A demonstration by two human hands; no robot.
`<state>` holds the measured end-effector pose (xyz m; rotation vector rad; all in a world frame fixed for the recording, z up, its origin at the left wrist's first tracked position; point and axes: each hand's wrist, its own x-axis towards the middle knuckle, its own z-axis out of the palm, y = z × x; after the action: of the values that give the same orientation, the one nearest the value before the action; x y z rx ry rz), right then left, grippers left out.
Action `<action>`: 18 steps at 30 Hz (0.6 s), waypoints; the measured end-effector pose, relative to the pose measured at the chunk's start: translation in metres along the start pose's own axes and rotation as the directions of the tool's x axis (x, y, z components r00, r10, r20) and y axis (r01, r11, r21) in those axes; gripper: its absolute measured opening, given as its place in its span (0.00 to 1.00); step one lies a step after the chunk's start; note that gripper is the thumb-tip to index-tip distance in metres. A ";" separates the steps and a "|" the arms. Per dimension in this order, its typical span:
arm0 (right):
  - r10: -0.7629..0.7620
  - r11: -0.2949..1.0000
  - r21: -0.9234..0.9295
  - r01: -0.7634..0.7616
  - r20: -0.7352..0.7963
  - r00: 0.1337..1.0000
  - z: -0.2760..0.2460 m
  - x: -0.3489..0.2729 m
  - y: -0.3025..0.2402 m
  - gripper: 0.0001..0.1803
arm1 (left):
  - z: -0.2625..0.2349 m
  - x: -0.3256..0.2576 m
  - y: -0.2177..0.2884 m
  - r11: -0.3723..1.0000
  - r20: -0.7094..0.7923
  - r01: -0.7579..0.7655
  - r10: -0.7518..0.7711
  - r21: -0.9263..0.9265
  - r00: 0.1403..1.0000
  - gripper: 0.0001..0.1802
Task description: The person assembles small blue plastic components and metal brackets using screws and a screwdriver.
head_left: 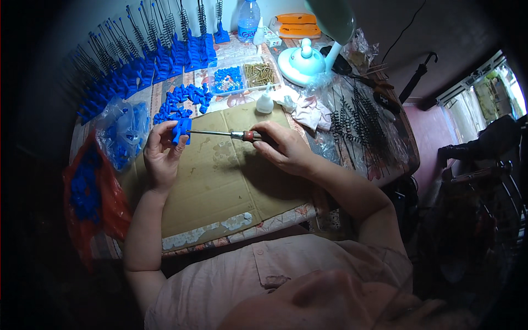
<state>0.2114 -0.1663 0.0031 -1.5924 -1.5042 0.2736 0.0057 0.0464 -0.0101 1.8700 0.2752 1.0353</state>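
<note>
As the right hand (283, 146) grips it, the screwdriver (236, 135) runs crosswise, pointing left.

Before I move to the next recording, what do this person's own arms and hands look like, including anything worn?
The left hand and right hand wear no gloves. The left forearm and right forearm are bare, with no watch or bracelet visible. The shirt is pale pinkish-beige.
</note>
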 end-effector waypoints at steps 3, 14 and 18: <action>0.026 0.999 0.024 -0.026 0.014 1.000 -0.002 0.000 -0.002 0.13 | 0.000 -0.001 0.000 0.999 0.028 0.019 -0.018 -0.035 0.999 0.17; 0.021 1.000 0.012 -0.021 0.023 1.000 -0.004 0.001 -0.002 0.14 | 0.001 0.000 -0.003 0.971 0.049 0.105 -0.097 -0.215 0.994 0.18; 0.019 1.000 0.016 -0.019 0.018 1.000 -0.004 0.002 -0.005 0.13 | 0.000 0.001 -0.001 0.969 0.064 0.140 -0.130 -0.204 0.989 0.19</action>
<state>0.2111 -0.1671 0.0093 -1.5964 -1.4972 0.3103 0.0061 0.0475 -0.0106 1.6623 0.2507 0.8875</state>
